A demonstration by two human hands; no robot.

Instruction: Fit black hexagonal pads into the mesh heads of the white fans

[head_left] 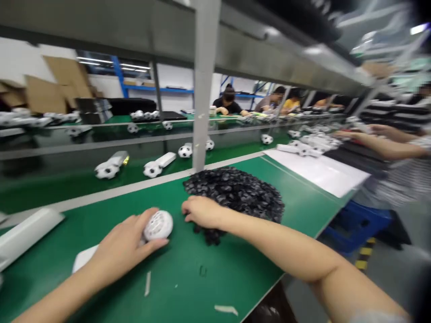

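My left hand is wrapped round a white device with a round, slotted ball-shaped head. The head shows between thumb and forefinger, and a white flat part sticks out behind the palm, low over the green table. At the left edge of a heap of small black plastic pieces, my right hand has its fingers curled and pinched together. Whatever lies between those fingertips is hidden. A few loose black pieces lie just below that hand.
White devices with black-patched football heads lie on the green conveyor beyond the table. A white housing sits at left. A grey post rises behind the heap. A co-worker's arms reach in at right, near a white sheet.
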